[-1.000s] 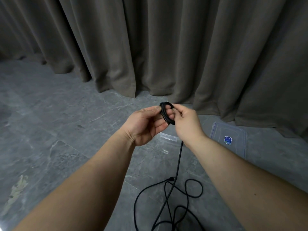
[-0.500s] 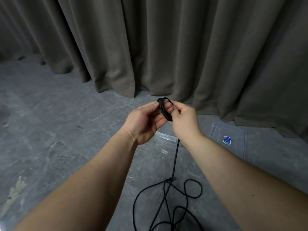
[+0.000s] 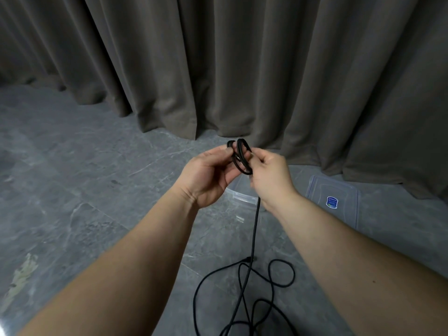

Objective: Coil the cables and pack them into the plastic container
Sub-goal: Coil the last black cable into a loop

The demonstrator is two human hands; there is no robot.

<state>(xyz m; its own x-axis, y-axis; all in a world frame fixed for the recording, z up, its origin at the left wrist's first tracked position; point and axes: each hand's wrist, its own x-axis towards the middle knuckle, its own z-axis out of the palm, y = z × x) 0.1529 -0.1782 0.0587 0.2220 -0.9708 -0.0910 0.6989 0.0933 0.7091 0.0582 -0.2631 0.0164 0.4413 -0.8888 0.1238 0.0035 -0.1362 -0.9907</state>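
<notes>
Black cable point(image 3: 253, 241), thin and matte, partly wound into a small coil point(image 3: 240, 156) held up between my two hands in front of the curtain point(image 3: 242, 69). My left hand point(image 3: 206, 175) is palm toward me, thumb lying along the top and pressed against the near side of the loops, the other fingers curled loosely behind them; the grip is a light pinch, not a fist. My right hand point(image 3: 271, 175) is closed around the far side of the coil, its thumb and forefinger nipped together on the strands, the remaining fingers folded down. From under my right hand one strand drops almost straight to the grey stone floor point(image 3: 84, 190), where the rest lies in loose overlapping loops between my forearms. A small plug end shows where the hanging strand meets the floor. The clear plastic container point(image 3: 242, 195) sits on the floor directly below my hands, mostly hidden by them. Its clear lid point(image 3: 339, 197), with a blue sticker point(image 3: 332, 202), lies flat to the right, apart from the box.
</notes>
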